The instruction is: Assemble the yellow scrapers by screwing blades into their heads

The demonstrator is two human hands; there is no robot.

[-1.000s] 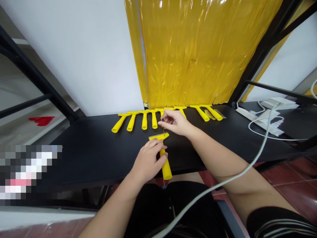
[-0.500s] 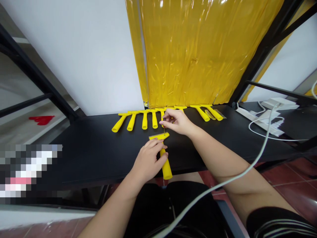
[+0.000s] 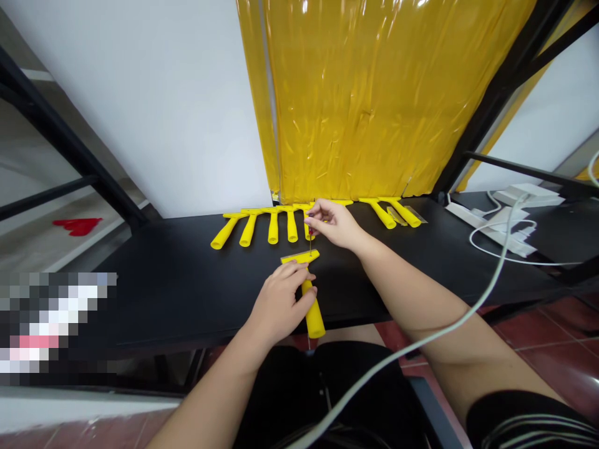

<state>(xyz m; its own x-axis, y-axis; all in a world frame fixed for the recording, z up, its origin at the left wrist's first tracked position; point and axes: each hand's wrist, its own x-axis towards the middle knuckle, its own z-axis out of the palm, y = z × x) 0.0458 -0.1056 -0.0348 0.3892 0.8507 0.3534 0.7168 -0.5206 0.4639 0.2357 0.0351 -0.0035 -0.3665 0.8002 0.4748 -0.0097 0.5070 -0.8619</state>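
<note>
A yellow T-shaped scraper with a clear strip along its head lies on the black tabletop, its handle end toward me. My left hand is closed over the neck of the scraper and pins it down. Above the scraper's head, my right hand pinches a small screwdriver with a dark red handle. Its thin shaft stands upright, and the tip meets the right end of the head. The screw, if there is one, is too small to make out.
Along the back of the table stand several more yellow scrapers. Loose clear strips lie at the right end of that row. Beyond hangs a yellow plastic curtain. White power strips sit at right; a white cable crosses before my right arm.
My right hand has risen slightly on the screwdriver and its fingers have shifted, showing more of the red handle. The left hand and the scraper stay in place.
</note>
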